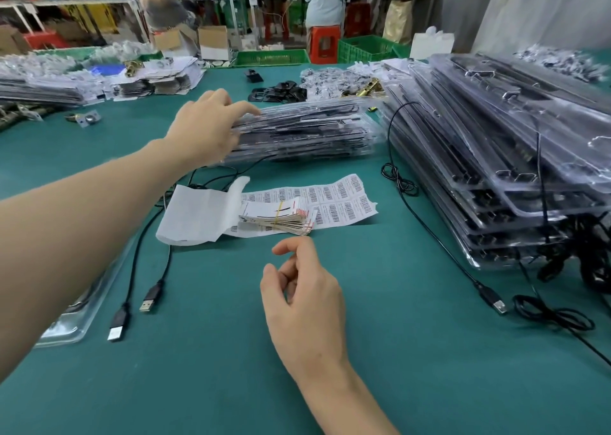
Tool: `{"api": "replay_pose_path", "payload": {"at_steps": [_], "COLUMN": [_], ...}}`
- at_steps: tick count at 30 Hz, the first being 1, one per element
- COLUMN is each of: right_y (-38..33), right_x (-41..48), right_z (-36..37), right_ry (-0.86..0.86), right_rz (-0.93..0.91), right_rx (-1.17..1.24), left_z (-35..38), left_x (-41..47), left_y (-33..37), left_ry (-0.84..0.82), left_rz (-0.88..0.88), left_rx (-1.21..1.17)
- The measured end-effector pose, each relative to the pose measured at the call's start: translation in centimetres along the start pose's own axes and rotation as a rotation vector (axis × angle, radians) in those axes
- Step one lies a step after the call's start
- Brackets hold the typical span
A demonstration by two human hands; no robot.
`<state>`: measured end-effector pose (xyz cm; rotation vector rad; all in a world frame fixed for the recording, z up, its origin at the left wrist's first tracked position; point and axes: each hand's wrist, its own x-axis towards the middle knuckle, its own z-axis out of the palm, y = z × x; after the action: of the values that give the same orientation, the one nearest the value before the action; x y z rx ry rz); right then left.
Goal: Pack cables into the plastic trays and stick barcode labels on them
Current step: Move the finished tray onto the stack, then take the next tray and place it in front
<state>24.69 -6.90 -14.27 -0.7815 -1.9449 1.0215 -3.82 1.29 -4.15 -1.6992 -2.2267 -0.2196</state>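
- Right hand (302, 305), nearest, hovering above bare green tabletop (215, 368); fingers curled loosely, thumb and forefinger near each other, grip empty.
- Two USB plugs (132, 312) on black cables, lying flat at lower left beside a clear plastic tray (71, 322) partly hidden under the left forearm.
- Further USB plug (492, 299) with its cable, lying at right near a coiled loop.
- Sheet of barcode labels (344, 203) spread at centre, just beyond the right hand; banded bundle of cards (281, 218) resting on it; peeled white backing paper (198, 216) overlapping its left end.
- Left hand (206, 127) stretched forward, fingers spread over the left end of a stack of packed trays (304, 130), touching its top and side; grip not clenched; lifting or merely pressing: cannot tell.
- Tall, leaning pile of trays with black cables (496, 157) at right, well apart from both hands.
- Small metal parts and black pieces (277, 92) behind the central stack.
- Green crates (367, 48) and a red stool (325, 43) beyond the far edge.
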Motion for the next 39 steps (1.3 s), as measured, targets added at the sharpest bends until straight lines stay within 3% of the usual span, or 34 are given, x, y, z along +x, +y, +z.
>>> {"api": "replay_pose_path", "payload": {"at_steps": [10,17,21,25,28,30,34,39], "right_y": [0.0,-0.4,-2.4,-5.9,-8.4,-9.1,-7.5,-5.2], "right_x": [0.1,0.1,-0.5,-0.5,-0.5,-1.0,-3.5,-7.2], "right_z": [-0.1,-0.4,-1.3,-3.3,-5.7,-6.7,-7.0,-6.7], "right_ry": [0.011,0.012,-0.002,-0.065,-0.145,-0.121,0.071,0.088], "right_rz": [0.018,0.060,0.093,0.167,0.242,0.332,0.582,0.726], "right_rx": [0.013,0.042,0.191,0.589,0.945,1.052,1.026,0.949], "left_z": [-4.5,-12.3,-17.3,-18.0,-15.5,-13.0,-8.0,-5.3], "left_x": [-2.5,-6.8,-9.8,-13.8,-17.1,-19.2,-23.7,-27.5], "left_y": [1.7,2.3,3.4,7.0,10.1,11.8,14.3,15.0], "left_ry": [0.249,0.413,0.456,0.423,0.391,0.344,0.214,0.126], "left_rz": [-0.076,-0.087,-0.081,-0.048,0.013,0.068,0.131,0.160], "left_rx": [0.063,0.093,0.081,0.032,0.045,0.047,-0.008,-0.089]}}
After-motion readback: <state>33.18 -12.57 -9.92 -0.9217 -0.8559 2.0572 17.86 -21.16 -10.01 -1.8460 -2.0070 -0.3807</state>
